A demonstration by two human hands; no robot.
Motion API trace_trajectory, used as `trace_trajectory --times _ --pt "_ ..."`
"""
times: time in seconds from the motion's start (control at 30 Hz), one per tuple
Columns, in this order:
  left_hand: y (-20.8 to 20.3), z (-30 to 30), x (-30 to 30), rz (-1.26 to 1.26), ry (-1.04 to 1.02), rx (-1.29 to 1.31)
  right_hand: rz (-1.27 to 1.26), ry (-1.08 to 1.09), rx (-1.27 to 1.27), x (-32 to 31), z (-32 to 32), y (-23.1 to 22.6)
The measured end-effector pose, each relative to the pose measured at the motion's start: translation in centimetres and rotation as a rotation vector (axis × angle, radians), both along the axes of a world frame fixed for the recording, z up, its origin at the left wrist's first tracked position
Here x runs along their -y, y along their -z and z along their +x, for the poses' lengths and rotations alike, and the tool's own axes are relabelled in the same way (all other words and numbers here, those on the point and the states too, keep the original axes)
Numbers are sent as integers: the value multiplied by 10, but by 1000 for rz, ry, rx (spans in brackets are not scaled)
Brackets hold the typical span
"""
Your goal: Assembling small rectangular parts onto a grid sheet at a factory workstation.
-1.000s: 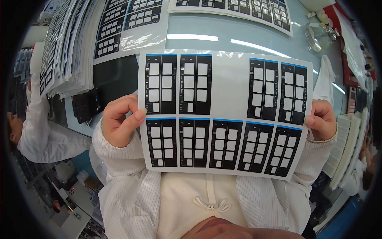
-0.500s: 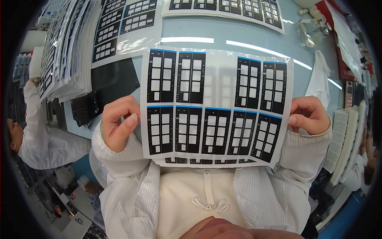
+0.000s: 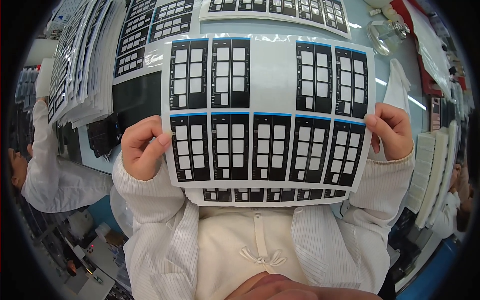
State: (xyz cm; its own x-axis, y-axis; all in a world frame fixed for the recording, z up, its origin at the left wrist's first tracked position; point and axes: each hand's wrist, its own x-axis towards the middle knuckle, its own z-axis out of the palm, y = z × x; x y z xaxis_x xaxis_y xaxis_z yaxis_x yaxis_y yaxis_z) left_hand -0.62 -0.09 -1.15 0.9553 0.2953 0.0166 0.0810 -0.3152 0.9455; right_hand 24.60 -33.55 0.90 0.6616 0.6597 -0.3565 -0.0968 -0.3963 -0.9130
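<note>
Between my hands is a white sheet of black label panels (image 3: 272, 75), each panel marked with pale squares and a blue top strip. One panel is absent from the upper row, leaving bare white backing. My left hand (image 3: 145, 145) pinches the sheet's left edge between thumb and fingers. At the right edge, my right hand (image 3: 391, 131) is closed on it the same way. The fingers behind the sheet are hidden. Below the raised sheet, close to my body, the lower edge of another label sheet (image 3: 270, 196) shows.
A tall pile of label sheets (image 3: 82, 65) stands at the left, with more sheets (image 3: 155, 32) beside it. Another stack (image 3: 280, 14) lies at the far side. A glass bottle (image 3: 387, 37) and white cloth (image 3: 397, 95) are at right. A person in white (image 3: 60, 180) sits left.
Both hands have raised the label sheet, which now appears larger and higher. My right hand has moved slightly up, and more of the sheet underneath shows.
</note>
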Motion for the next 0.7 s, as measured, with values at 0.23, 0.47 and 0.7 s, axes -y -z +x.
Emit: trace_trajectory --times 0.23,0.47,0.7 --pt "5 -4 -2 -49 -17 -9 1 4 -10 -2 -4 5" --pt "6 -2 -1 -47 -21 -35 -13 -21 -31 1 -3 11" --pt "7 -2 -1 -33 -29 -23 -2 -39 -29 3 -3 10"
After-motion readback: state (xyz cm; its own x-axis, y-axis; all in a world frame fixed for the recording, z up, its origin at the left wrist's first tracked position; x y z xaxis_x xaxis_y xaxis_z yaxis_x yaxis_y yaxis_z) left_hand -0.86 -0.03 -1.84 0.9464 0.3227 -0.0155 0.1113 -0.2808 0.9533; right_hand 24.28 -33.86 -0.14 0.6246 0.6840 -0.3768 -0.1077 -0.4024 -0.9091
